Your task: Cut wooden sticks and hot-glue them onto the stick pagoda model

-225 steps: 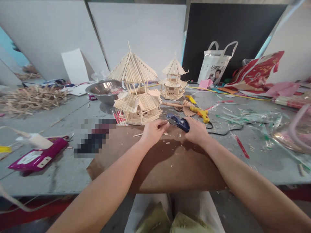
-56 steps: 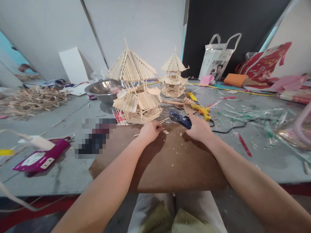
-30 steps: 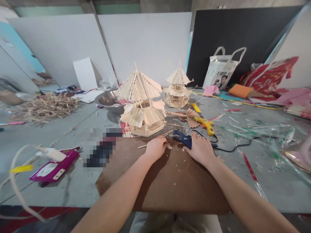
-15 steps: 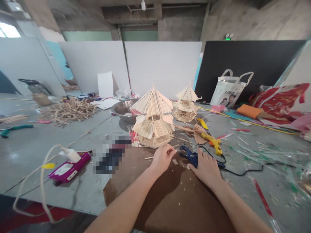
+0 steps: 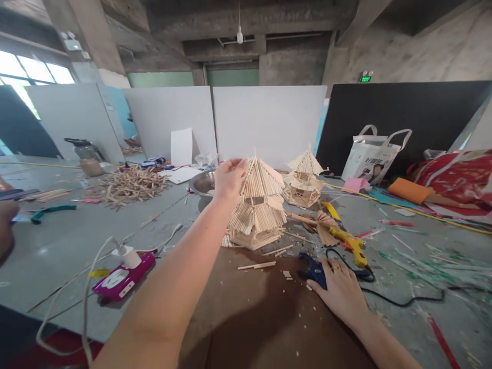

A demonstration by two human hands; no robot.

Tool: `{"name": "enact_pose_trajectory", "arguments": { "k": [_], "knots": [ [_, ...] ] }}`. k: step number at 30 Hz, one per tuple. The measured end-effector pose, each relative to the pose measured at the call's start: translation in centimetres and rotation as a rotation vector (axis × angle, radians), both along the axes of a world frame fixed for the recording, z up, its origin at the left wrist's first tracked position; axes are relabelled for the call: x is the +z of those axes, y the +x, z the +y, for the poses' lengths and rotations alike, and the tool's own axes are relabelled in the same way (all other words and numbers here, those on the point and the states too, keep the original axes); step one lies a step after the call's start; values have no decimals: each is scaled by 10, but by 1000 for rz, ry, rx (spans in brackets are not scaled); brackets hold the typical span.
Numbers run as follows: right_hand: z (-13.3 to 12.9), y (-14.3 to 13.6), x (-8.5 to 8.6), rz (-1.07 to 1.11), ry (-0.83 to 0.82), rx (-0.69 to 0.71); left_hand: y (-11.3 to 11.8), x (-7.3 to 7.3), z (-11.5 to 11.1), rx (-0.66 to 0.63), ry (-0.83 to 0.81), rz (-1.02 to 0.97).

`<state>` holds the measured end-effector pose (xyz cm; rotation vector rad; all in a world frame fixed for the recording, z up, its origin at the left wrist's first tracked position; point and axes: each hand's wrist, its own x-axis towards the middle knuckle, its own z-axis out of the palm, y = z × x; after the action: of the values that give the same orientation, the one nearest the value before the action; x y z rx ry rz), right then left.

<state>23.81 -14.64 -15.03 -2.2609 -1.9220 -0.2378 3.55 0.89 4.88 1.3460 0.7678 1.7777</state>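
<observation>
A two-tiered pagoda model built of thin wooden sticks stands upright in front of me. At the upper left side of its pointed roof is my left hand, with thumb and fingertips pinched together; what they hold, if anything, is hidden. My right hand lies over blue pliers, the thumb on one side and the fingers across the handles. Between the hands, loose sticks and short cut pieces lie on a brown board.
A smaller pagoda model stands behind, near a metal bowl. A yellow glue gun with a black cord lies to the right. On the left are a purple power strip and a stick pile. A white bag stands back right.
My left hand has risen from above the brown board to the pagoda's roof, uncovering the loose sticks. My right hand stays on the pliers. The view has tilted up.
</observation>
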Motion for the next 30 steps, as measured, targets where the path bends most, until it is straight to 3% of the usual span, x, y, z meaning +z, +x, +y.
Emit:
{"name": "enact_pose_trajectory", "arguments": {
  "k": [3, 5, 8, 12, 16, 18, 21, 30],
  "knots": [
    [1, 2, 10, 69, 45, 51, -2, 3, 15, -72, -24, -46],
    [3, 6, 29, 162, 78, 107, -6, 4, 17, -91, -9, -40],
    [9, 16, 76, 298, 165, 124, -12, 8, 10, -69, 65, -20],
    [25, 17, 148, 491, 330, 218, -6, 9, -18, -87, 152, 24],
    [37, -11, 196, 651, 528, 541, 15, -2, -51, -305, 29, 110],
    [40, -27, 205, 676, 523, 646, 23, -10, -59, -423, -38, 123],
    [43, -40, 203, 673, 494, 731, 30, -21, -61, -568, -129, 103],
    [58, -34, 184, 938, 413, 726, 32, -38, -52, -749, -275, 94]
  ]
}}
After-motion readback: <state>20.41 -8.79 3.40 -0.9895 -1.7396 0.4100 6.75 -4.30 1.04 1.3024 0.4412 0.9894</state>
